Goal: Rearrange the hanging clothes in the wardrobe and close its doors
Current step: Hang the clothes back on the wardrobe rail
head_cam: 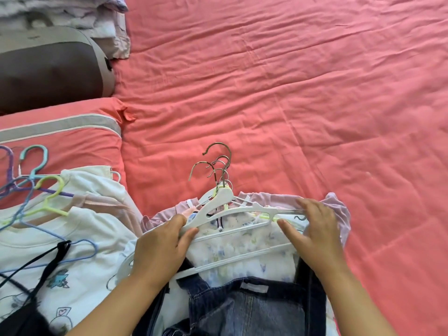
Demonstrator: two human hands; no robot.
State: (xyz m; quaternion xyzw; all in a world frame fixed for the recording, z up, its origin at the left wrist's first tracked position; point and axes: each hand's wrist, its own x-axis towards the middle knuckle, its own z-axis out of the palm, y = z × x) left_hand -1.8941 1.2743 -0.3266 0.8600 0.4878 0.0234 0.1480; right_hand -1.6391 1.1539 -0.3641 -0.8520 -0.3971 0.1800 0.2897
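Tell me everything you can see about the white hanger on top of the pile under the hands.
The white hanger looks like flat plastic with a grey metal hook, bunched with other hooks. It lies tilted on a floral garment, topmost in a stack of hangers on the pink bed. The left hand pinches its left arm; the right hand rests by its right end.

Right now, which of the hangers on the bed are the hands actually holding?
The white plastic hanger on top of the right-hand pile, over the floral top: left hand pinches one shoulder, right hand rests on the other. The coloured hangers left lie untouched.
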